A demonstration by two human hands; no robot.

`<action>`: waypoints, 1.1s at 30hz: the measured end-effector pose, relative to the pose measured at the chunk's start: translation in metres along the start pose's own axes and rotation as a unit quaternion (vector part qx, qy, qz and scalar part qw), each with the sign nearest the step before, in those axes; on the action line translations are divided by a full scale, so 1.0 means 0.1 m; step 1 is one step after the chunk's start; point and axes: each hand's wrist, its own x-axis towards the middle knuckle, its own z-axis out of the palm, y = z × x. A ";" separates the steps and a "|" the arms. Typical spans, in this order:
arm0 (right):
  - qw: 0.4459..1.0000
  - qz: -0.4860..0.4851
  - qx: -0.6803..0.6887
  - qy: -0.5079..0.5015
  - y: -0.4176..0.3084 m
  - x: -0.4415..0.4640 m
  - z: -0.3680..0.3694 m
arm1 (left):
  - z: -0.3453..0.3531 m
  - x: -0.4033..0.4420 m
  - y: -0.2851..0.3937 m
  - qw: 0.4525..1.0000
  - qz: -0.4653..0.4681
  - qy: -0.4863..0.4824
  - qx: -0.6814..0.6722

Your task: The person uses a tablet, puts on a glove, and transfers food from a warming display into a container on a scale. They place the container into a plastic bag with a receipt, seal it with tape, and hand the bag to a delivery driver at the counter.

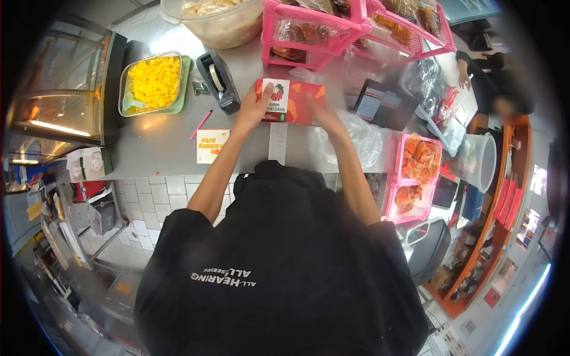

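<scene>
Both hands are at a red box (304, 102) with a white printed panel, over the steel counter. My left hand (255, 105) grips its left side, the thumb on the white panel. At the box's right end is my right hand (325, 114), blurred, so its fingers cannot be made out clearly. A paper receipt (277, 142) lies just below the box. To the left are a white card with orange print (212, 146), a pink pen (202, 123) and a black tape dispenser (218, 82).
A tray of yellow food (153, 80) stands at the left, a large tub (221, 26) and pink baskets (309, 29) at the back. On the right are clear plastic bags (350, 142), a tablet (387, 104), pink trays (414, 204) and another person's hand (464, 76).
</scene>
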 end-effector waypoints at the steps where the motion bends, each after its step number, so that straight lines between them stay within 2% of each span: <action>1: 0.999 -0.029 0.006 0.025 -0.12 -0.08 -0.02 | -0.04 -0.06 0.17 1.000 0.015 -0.008 -0.007; 2: 0.997 -0.057 0.012 0.050 -0.22 -0.14 -0.05 | -0.05 -0.12 0.28 1.000 0.012 -0.011 -0.009; 4: 0.996 -0.080 0.023 0.044 -0.39 -0.24 -0.20 | -0.06 -0.22 0.52 0.998 0.054 0.005 -0.022; 6: 0.993 -0.100 0.037 0.042 -0.51 -0.43 -0.39 | 0.00 -0.39 0.71 0.997 0.071 -0.018 -0.023; 8: 0.983 -0.077 -0.062 0.153 -0.62 -0.72 -0.60 | 0.14 -0.50 0.82 0.985 0.115 -0.072 -0.103; 10: 0.979 -0.085 -0.086 0.164 -0.69 -1.06 -0.88 | 0.28 -0.71 1.17 0.978 0.076 -0.147 -0.126; 12: 0.972 -0.015 -0.119 0.202 -0.73 -1.38 -1.07 | 0.70 -0.70 0.97 0.968 0.089 -0.211 -0.098; 13: 0.973 -0.017 -0.121 0.196 -0.65 -1.46 -1.20 | 0.87 -0.72 0.94 0.965 0.075 -0.235 -0.085; 15: 0.960 0.070 -0.166 0.216 -0.29 -1.44 -1.38 | 1.14 -0.72 0.75 0.963 0.061 -0.253 -0.071; 16: 0.960 0.069 -0.165 0.214 -0.10 -1.37 -1.35 | 1.29 -0.70 0.54 0.961 0.053 -0.261 -0.079; 18: 0.961 -0.010 -0.104 0.254 0.40 -1.21 -1.25 | 1.49 -0.61 0.16 0.956 0.048 -0.278 -0.081; 20: 0.975 0.056 0.059 0.206 1.01 -0.95 -1.14 | 1.48 -0.55 -0.17 0.972 0.068 -0.213 -0.072; 21: 0.972 0.061 0.067 0.216 1.17 -0.93 -1.12 | 1.35 -0.53 -0.28 0.962 0.070 -0.250 -0.087; 22: 0.976 0.053 0.112 0.180 1.28 -0.91 -1.12 | 1.15 -0.48 -0.37 0.950 0.073 -0.284 -0.102; 23: 0.977 0.039 0.157 0.143 1.32 -0.85 -1.13 | 0.87 -0.53 -0.19 0.965 0.061 -0.249 -0.056; 24: 0.974 0.039 0.164 0.150 1.28 -0.83 -1.12 | 0.56 -0.66 0.01 0.976 0.047 -0.213 -0.009; 26: 0.974 0.034 0.146 0.170 1.17 -0.84 -1.08 | 0.24 -0.67 -0.51 0.949 0.158 -0.147 0.228; 27: 0.972 0.031 0.153 0.178 1.19 -0.82 -1.09 | 0.25 -0.76 -0.64 0.946 0.165 -0.153 0.231; 28: 0.973 0.028 0.149 0.174 1.21 -0.79 -1.10 | 0.26 -0.87 -0.77 0.880 0.221 -0.166 0.386; 29: 0.975 0.027 0.144 0.167 1.24 -0.79 -1.10 | 0.25 -0.93 -0.86 0.787 0.267 -0.172 0.528; 30: 0.975 0.027 0.146 0.167 1.25 -0.81 -1.10 | 0.26 -0.90 -0.90 0.786 0.267 -0.173 0.530; 32: 0.975 0.036 0.141 0.167 1.22 -0.80 -1.12 | 0.28 -0.65 -0.93 0.817 0.250 -0.157 0.495; 33: 0.976 0.036 0.141 0.161 1.19 -0.81 -1.11 | 0.29 -0.49 -0.91 0.811 0.263 -0.125 0.507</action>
